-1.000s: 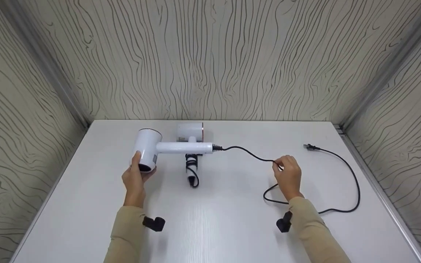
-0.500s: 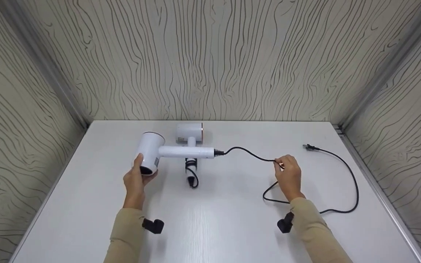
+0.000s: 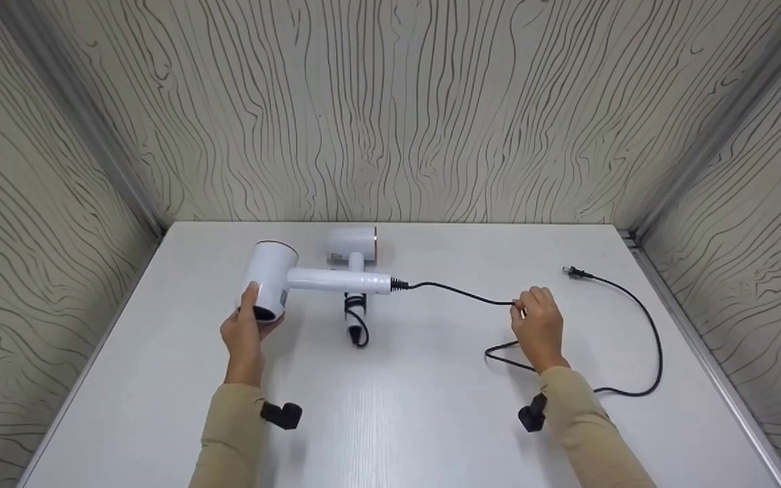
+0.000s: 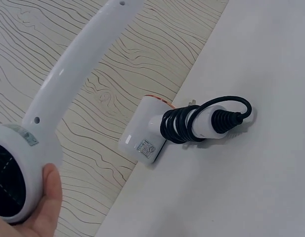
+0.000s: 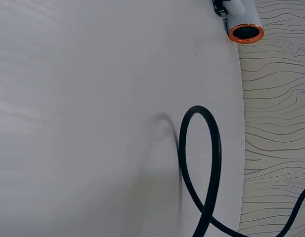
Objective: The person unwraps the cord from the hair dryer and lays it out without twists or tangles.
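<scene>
My left hand point(image 3: 245, 339) grips the barrel of a white hair dryer point(image 3: 336, 280), whose handle points right. In the left wrist view the fingers curl round the dryer head point(image 4: 48, 148) beside its dark grille. My right hand point(image 3: 539, 329) pinches the dryer's black cord point(image 3: 462, 292) between thumb and fingers. From there the cord loops below the hand and curves round to its plug point(image 3: 577, 273). The right wrist view shows a cord loop point(image 5: 216, 153) but not the hand. Behind the held handle lies a second white dryer point(image 3: 353, 244), cord wound round its handle point(image 4: 179, 124).
The white table point(image 3: 390, 420) has its back edge against a wood-patterned wall point(image 3: 390, 108). Similar panels stand at the left and right. A small black device is on each wrist.
The held dryer dipped slightly, then shifted a little left with my left hand. The cord between the dryer and my right hand has become straighter, and that hand moved slightly right.
</scene>
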`<state>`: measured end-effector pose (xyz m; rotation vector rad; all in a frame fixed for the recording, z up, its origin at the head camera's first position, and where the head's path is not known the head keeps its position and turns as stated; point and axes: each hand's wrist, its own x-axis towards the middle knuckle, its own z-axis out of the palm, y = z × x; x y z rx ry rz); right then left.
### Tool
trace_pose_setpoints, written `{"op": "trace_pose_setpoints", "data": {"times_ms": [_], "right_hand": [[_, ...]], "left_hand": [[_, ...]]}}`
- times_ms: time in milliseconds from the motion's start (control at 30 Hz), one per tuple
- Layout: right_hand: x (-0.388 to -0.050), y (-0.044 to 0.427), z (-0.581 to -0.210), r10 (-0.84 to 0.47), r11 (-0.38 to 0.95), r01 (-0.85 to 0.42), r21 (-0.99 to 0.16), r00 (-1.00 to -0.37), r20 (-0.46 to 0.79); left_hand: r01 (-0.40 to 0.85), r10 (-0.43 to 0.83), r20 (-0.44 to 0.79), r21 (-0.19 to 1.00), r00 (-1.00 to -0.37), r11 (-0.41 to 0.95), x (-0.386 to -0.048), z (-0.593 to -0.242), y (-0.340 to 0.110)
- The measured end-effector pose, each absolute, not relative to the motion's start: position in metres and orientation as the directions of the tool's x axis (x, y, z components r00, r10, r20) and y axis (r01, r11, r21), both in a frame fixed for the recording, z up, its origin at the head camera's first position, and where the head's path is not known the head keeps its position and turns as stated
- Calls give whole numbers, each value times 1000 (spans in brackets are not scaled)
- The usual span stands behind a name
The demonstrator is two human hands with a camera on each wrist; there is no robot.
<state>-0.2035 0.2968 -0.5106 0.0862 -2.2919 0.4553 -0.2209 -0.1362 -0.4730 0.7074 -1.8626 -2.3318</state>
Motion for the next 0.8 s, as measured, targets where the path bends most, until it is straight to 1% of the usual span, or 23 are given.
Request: {"op": "trace_pose_setpoints", "data": {"times_ms": [67, 167, 433, 633, 700, 800], "right_hand": [[-203, 298, -510, 75, 938, -196, -286, -690, 720], [-202, 302, -510, 56, 947, -200, -253, -671, 739], [-201, 311, -516, -37, 960, -248, -130, -573, 819], [-200, 317, -515, -72, 960, -265, -86, -534, 843], [-200, 319, -514, -95, 958, -279, -60, -508, 856], [-198, 321, -516, -128, 948, -319, -24, -445, 887]], "left_hand": [[-233, -336, -310, 939, -889, -253, -221, -473, -136], [-242, -335, -319, 937, -887, -252, -220, -474, -136], [-256, -335, -345, 925, -877, -282, -222, -475, -134], [-263, -334, -357, 919, -873, -295, -225, -474, -131], [-268, -332, -363, 916, -871, -299, -226, -474, -131], [-276, -327, -377, 908, -866, -315, -226, -476, -131]]}}
